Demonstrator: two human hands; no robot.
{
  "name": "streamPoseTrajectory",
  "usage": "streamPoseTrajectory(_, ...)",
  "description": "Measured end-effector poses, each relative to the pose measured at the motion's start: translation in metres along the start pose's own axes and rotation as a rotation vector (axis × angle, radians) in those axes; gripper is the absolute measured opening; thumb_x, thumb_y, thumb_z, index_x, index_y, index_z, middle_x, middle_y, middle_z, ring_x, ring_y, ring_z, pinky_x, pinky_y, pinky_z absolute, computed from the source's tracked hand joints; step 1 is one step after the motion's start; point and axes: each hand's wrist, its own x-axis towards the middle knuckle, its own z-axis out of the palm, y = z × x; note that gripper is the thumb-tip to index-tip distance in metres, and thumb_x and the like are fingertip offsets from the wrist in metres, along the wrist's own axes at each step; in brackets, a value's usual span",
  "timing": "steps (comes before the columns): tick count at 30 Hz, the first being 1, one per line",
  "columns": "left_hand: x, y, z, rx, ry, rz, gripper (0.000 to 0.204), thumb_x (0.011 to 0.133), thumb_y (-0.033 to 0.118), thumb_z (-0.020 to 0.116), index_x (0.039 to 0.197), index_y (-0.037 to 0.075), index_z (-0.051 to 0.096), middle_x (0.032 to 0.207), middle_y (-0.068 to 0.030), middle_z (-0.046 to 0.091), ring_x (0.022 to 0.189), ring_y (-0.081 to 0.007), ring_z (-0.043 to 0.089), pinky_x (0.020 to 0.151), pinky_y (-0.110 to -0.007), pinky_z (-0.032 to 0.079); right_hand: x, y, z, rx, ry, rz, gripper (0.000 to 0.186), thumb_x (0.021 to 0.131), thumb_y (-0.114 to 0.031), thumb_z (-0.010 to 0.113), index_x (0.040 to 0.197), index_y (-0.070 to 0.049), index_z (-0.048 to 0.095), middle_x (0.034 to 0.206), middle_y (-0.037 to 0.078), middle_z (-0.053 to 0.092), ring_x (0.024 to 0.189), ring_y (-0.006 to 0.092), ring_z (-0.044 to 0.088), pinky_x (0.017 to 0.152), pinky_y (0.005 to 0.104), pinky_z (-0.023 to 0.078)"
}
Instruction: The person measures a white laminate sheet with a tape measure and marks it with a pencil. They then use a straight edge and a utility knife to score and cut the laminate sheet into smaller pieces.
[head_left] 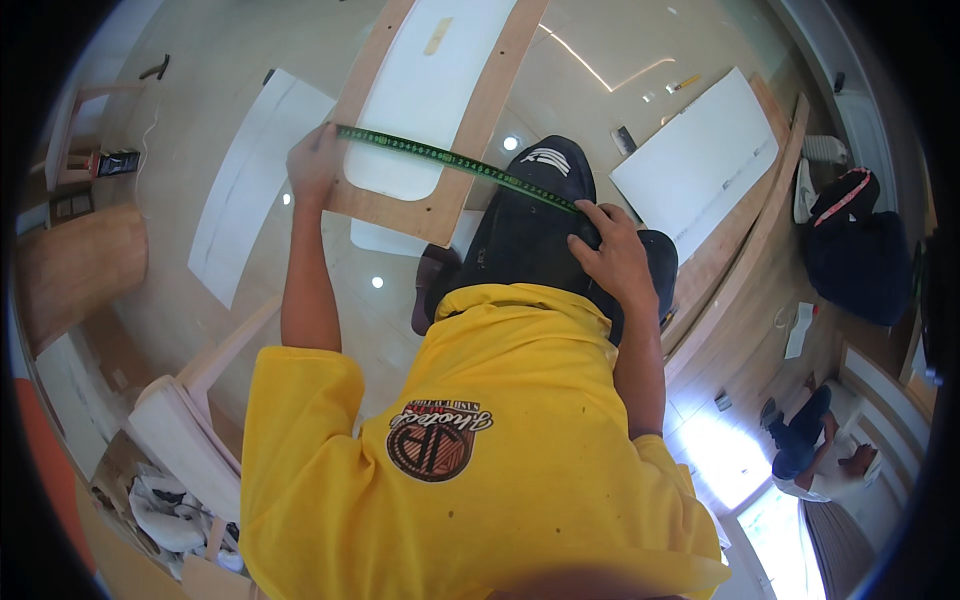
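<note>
A green tape measure [440, 154] is stretched crosswise over the near part of a wood-bordered white panel [405, 167], from the panel's left edge, a little beyond its near left corner, past its right edge and over the dark trousers [530, 228] of the person. Whether the blade is laid flat on the panel's face cannot be told. The tape's left end is pinched by the drawn-together fingers of the left hand [312, 160], which is placed at the panel's left edge and slightly blurred. The tape's other end is met by the fingertips of the right hand [612, 248], held over the thigh; its thumb is spread from the forefinger, and whether the blade is pinched there cannot be told. The panel's white middle is bounded by a rounded near end, and a tan strip [438, 36] is seen on it farther up. To the left of the panel, a long white sheet [255, 185] is laid on the glossy floor [215, 42]. To the right, another white sheet [705, 150] is seen beside long wooden boards [738, 268], with a yellow pencil [687, 82] near its far corner. Toward the floor's far left, a hammer [155, 68] is seen. At the right rim a dark bag [858, 262] is set down, and below it another person [808, 440] is seen seated. A yellow shirt [540, 400] is worn by the person measuring.
</note>
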Motion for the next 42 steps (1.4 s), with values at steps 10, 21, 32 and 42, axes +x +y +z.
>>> streamPoseTrajectory(10,0.003,-0.003,0.0,0.011,-0.002,0.02,0.039,0.099,0.033,0.069,0.117,-0.001,0.075,0.104,-0.0165,0.078,0.096,-0.0199,0.072,0.089,-0.032,0.054,-0.002,-0.001,0.0,0.003,0.002,0.004,0.051,0.086,-0.028,0.073,0.135,-0.018,0.063,0.132,0.019,0.06,0.127,0.0375,0.055,0.103,0.0469,0.05)
streamPoseTrajectory(21,-0.001,0.009,-0.003,-0.02,-0.041,0.014,0.039,0.1,0.032,0.066,0.119,-0.002,0.074,0.107,-0.0184,0.077,0.099,-0.0224,0.072,0.091,-0.034,0.053,-0.003,0.001,0.007,-0.002,0.039,0.009,0.051,0.086,-0.03,0.074,0.134,-0.019,0.063,0.131,0.018,0.059,0.125,0.0381,0.056,0.101,0.0472,0.052)
streamPoseTrajectory(32,-0.003,0.009,-0.003,-0.069,-0.03,0.001,0.039,0.1,0.03,0.064,0.12,-0.002,0.073,0.112,-0.0166,0.077,0.105,-0.0217,0.071,0.095,-0.033,0.052,-0.007,0.005,0.007,-0.025,0.045,-0.008,0.053,0.085,-0.03,0.075,0.135,-0.02,0.062,0.133,0.019,0.058,0.125,0.0372,0.056,0.102,0.0456,0.051)
streamPoseTrajectory(42,0.005,-0.007,0.001,0.071,-0.085,0.006,0.036,0.101,0.028,0.062,0.12,-0.001,0.074,0.101,-0.0154,0.077,0.088,-0.0183,0.068,0.082,-0.033,0.053,-0.012,0.008,0.013,0.023,0.124,-0.037,0.051,0.082,-0.031,0.073,0.131,-0.018,0.064,0.129,0.019,0.059,0.122,0.0392,0.056,0.1,0.0492,0.051)
